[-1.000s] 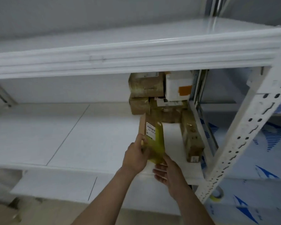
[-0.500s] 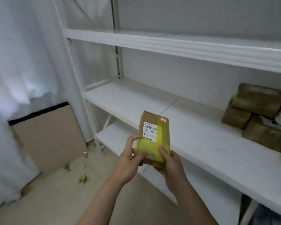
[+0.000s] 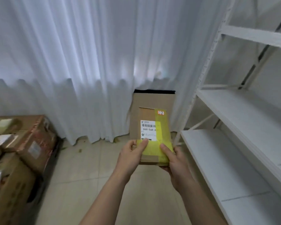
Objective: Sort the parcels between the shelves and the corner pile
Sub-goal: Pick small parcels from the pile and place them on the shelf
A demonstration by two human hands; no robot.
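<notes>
A small brown parcel (image 3: 150, 116) wrapped in yellow tape, with a white barcode label and an orange sticker, is held upright in front of me over the floor. My left hand (image 3: 131, 155) grips its lower left edge, thumb on the front. My right hand (image 3: 175, 161) holds its lower right corner and supports it from beneath. The white metal shelves (image 3: 234, 114) stand to the right. A pile of brown cardboard parcels (image 3: 23, 146) lies at the lower left.
A white curtain (image 3: 71, 62) hangs across the back. A large flat cardboard sheet (image 3: 152, 99) with a black top edge leans against it in the corner, behind the held parcel. Pale floor tiles (image 3: 88, 176) stretch between the pile and the shelves, with small scraps near the curtain.
My view has swung left, from the shelf with stacked parcels to the curtained corner. The yellow-taped parcel came off the shelf and stays in both hands, now facing the floor pile side.
</notes>
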